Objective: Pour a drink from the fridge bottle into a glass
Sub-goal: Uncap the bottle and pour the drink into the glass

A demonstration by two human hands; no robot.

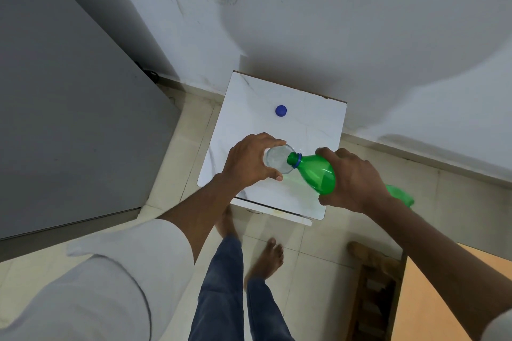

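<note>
While L hand (249, 158) grips glass (278, 159), R hand (352, 180) clasps tilted bottle (315, 171), mouth over rim.

Brightness: I read soft, even indoor light, moderate, nothing blown out.
Shadow on wall: a large rounded shadow spreads over the pale painted wall (360, 22), well beyond my fingertips.
Shadow by fingers: a faint green-tinted shade lies on the white marble-patterned tabletop (249, 102) just under the translucent green plastic bottle (315, 171).
Glare: weak sheen on the clear faceted drinking glass (277, 159) beside my left fingers.
Distortion: I see wall and floor lines bowing at the edges.
Focus: near sleeve soft; centre fairly sharp.
</note>
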